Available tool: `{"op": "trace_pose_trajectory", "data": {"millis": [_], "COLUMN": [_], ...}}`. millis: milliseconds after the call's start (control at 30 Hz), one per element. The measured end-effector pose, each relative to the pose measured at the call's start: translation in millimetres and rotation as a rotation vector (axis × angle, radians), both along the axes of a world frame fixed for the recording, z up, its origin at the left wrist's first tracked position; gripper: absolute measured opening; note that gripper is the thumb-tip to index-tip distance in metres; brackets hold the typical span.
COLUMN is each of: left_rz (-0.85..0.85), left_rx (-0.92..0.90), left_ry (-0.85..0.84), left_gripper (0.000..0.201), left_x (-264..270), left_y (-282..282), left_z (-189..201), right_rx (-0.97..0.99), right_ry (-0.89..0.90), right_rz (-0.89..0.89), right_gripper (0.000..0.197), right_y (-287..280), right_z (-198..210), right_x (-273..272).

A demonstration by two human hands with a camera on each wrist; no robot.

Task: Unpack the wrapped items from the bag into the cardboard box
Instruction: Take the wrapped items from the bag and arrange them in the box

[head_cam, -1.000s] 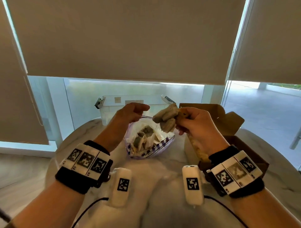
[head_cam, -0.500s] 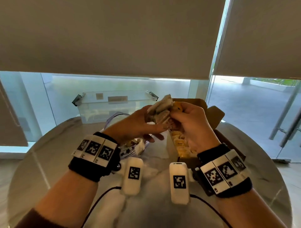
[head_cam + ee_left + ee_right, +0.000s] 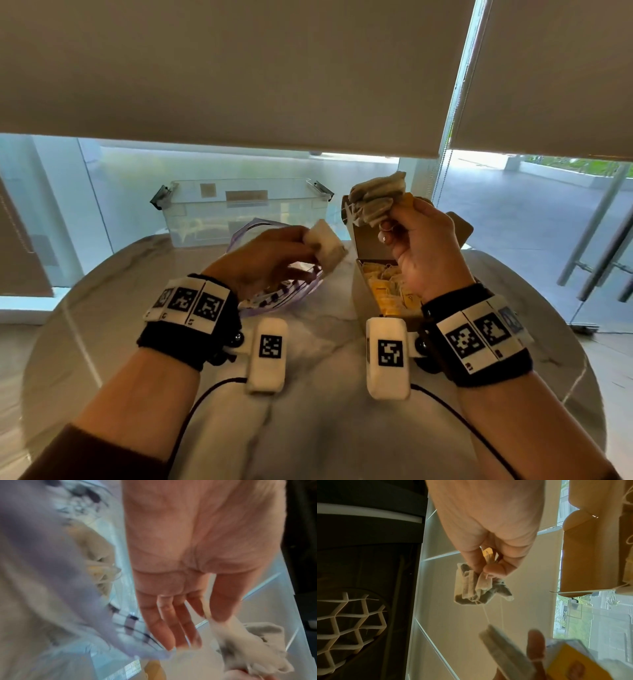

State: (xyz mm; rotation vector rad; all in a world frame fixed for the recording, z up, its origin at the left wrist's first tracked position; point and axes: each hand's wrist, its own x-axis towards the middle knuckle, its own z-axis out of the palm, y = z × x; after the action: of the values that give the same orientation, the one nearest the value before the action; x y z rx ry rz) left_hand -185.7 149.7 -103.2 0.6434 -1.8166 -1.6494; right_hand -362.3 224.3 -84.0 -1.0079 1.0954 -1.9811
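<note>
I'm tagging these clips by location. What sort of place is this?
Probably a bright home or office room beside a glazed front, not a workshop: a round marble-look table, beige roller blinds drawn partway over floor-to-ceiling glass, and a paved outdoor terrace beyond.

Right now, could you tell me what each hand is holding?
Left hand: pinches a single tea bag.
Right hand: grips a bunch of tea bags above the cardboard box.
</note>
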Motion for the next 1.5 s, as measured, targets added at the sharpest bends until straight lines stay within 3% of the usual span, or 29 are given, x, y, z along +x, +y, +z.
{"op": "trace_pose_trajectory", "data": {"millis": [167,300,467,567,667,800,933,1167,1300,1500], "left_rz": [0.044,0.056,-0.037,-0.102,-0.126,0.025,0.141,0.187,0.164,0.195], "left_rx": [0.25,0.307,0.335,0.342,0.382,0.165,0.257,0.278,0.348,0.298], "left_ry": [0.294,0.326,0.308,0.334,0.375,0.232,0.312,0.335,0.406,0.353], "left_gripper": [0.03,0.029,0.067,0.084,0.089,0.046,0.027,0.018,0.02,0.016], "left_x": [-9.1,-11.3,-25.5,-29.4,-27.0,-33.0,-32.3,-30.9,-27.2,-25.1], "left_y": [3.3,3.8,10.7,12.5,15.8,20.1,16.4,13.9,13.1,11.1], "left_z": [1.8,7.4,0.5,-2.1,-0.1,-5.3,-6.7,-7.9,-5.8,-9.2], "right_rx": [0.002,0.022,0.099,0.154,0.172,0.187,0.18,0.231,0.168,-0.126], "right_ry": [0.012,-0.007,-0.085,0.078,0.416,0.64,0.477,0.396,0.184,-0.219], "right_rz": [0.07,0.16,0.323,0.232,0.003,-0.036,0.104,-0.038,-0.039,0.058], "right_gripper": [0.019,0.017,0.013,0.011,0.01,0.011,0.01,0.023,0.014,0.012], "right_y": [1.1,2.5,1.7,-0.8,-4.5,-4.9,0.7,-2.3,0.0,2.1], "right_z": [-1.0,-0.5,-2.6,-6.8,-11.3,-12.8,-7.2,-8.0,-3.3,2.2], "right_x": [4.8,6.2,13.0,20.2,24.7,25.1,20.7,12.6,6.9,-0.6]}}
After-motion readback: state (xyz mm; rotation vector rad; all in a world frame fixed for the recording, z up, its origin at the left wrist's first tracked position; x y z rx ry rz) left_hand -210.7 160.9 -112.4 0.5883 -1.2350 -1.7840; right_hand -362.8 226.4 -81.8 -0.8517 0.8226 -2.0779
